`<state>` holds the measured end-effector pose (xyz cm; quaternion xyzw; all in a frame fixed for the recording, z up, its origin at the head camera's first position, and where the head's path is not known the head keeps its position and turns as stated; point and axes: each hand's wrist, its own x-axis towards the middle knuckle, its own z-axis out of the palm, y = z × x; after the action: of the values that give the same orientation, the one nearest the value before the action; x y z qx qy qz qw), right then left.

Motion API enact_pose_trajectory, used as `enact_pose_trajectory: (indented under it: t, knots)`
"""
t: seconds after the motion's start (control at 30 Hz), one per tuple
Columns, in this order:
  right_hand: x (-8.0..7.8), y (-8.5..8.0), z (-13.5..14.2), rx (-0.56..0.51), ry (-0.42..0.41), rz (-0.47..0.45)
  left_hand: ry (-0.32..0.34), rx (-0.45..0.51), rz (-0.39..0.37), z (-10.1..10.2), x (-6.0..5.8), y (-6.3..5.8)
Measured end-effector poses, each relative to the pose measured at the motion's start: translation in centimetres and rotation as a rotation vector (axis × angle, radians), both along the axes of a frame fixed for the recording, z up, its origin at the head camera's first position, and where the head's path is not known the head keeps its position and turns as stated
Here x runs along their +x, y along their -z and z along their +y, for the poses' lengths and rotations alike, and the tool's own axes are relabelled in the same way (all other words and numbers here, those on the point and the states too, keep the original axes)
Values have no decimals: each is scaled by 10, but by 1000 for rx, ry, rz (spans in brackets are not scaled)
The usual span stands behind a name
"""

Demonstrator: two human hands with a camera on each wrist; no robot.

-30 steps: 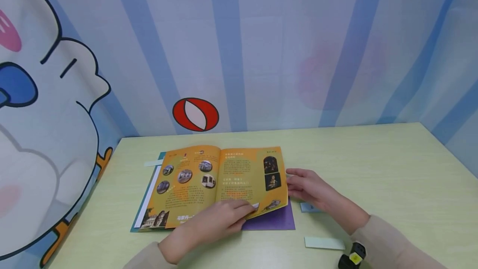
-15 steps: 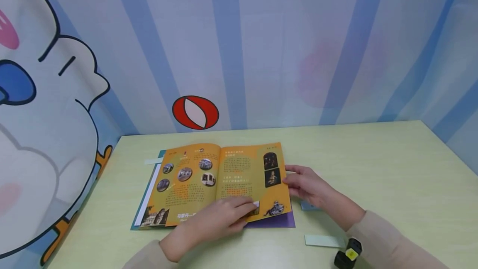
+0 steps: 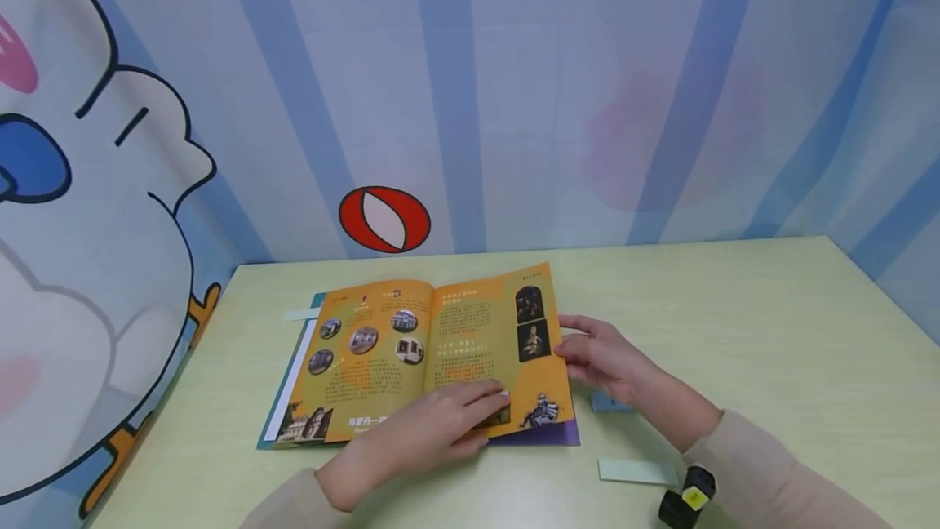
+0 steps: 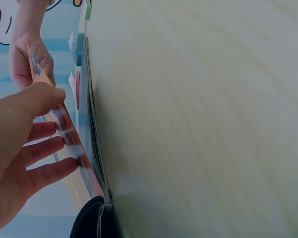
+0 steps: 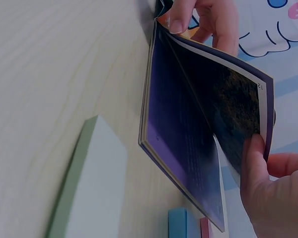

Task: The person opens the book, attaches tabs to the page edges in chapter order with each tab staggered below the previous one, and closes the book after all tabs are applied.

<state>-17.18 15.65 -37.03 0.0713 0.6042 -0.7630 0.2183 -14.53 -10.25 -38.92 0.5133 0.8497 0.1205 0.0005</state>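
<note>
An open magazine (image 3: 352,386) lies on the table, its visible pages orange with round photos and white lettering. My left hand (image 3: 433,424) lies over the lower edge of the right-hand page, with thumb and fingers on opposite sides of the paper. At the outer edge, my right hand (image 3: 605,362) pinches the raised sheets (image 5: 233,94); in the right wrist view its thumb is against the dark picture side. Beneath the lifted sheets a purple page (image 5: 176,114) shows. Most of that purple page is hidden in the head view.
On the pale table (image 3: 749,325), a light green bar (image 3: 637,472) lies near the right forearm. A blue block (image 3: 609,403) sits partly under the right hand. A pale strip (image 3: 299,314) pokes out left of the magazine. Behind stands a striped blue backdrop (image 3: 529,104).
The right-hand page has been lifted further, its outer top corner rising. My right hand has gone slightly up and left with the edge. My left hand stays at the lower edge.
</note>
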Motion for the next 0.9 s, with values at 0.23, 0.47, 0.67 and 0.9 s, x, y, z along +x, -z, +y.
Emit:
enact_pose_trajectory:
  t: [0.23,0.47,0.67,0.9]
  knots:
    - [1,-6,-2,-19,-7,22,-47,4,-86,-1,-1,-2]
    - [2,-11,-4,-40,-18,36,-62,36,-126,-3,-1,-2]
    - [3,-12,-6,-55,-39,61,-99,72,-214,-1,0,-2]
    - [1,-8,-14,-49,-54,98,-182,168,-417,9,2,-3]
